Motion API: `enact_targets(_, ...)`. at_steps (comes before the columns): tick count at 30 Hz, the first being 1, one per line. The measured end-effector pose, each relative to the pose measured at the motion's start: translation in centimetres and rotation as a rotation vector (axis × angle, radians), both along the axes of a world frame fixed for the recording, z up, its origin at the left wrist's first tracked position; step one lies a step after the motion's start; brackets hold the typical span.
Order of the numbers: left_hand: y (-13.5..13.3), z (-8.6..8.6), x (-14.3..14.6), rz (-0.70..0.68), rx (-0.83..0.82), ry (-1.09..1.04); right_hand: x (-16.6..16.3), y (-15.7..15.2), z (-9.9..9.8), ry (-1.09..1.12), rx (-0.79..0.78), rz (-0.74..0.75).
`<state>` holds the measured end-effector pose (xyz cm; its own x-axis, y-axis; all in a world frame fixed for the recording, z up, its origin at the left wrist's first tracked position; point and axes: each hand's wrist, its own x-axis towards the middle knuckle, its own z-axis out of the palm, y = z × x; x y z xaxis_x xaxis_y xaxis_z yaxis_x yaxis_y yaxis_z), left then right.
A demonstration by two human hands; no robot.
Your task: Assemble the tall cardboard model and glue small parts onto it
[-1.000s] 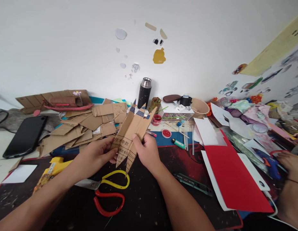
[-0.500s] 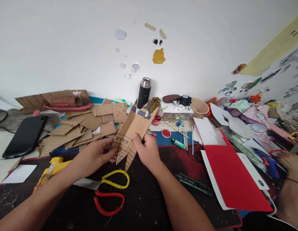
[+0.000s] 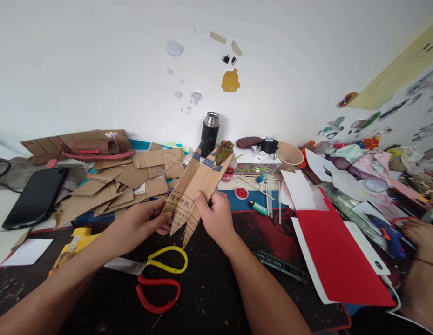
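Note:
A folded piece of brown cardboard (image 3: pixel 193 188) with pointed ends, printed lettering and a blue printed band is held up over the dark mat. My left hand (image 3: pixel 146 218) is closed on its lower left edge. On its right side, my right hand (image 3: pixel 216 216) grips it, thumb lying on the face. Beneath my hands lies a pair of scissors (image 3: pixel 164 270) with one yellow and one red handle, its blade partly under my left forearm. A yellow tool (image 3: pixel 78 244), perhaps a glue gun, is partly covered by that same forearm.
Cardboard scraps (image 3: pixel 129 179) pile up at the back left near a model boat (image 3: pixel 98 151). A black flask (image 3: pixel 210 132) stands at the wall. To the right are a utility knife (image 3: pixel 281 266) and red sheet (image 3: pixel 342 251). Another person's hand (image 3: pixel 417 232) is at the far right.
The cardboard piece has turned slightly, and its left panel now stands more apart from the right at the top. Both hands keep their hold, the right shifted a little.

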<state>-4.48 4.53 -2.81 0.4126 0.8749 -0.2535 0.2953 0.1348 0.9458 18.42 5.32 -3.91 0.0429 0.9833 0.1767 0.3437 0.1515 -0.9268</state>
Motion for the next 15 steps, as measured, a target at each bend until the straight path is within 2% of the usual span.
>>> enact_targets(8,-0.25,1.01,0.03,-0.019,0.030,0.070,-0.03,0.05,-0.21,-0.002,-0.028,-0.019)
enact_targets(15,0.17,0.07,-0.11,-0.004,0.005,-0.007,0.23,0.19,-0.17,-0.029,0.005,-0.029)
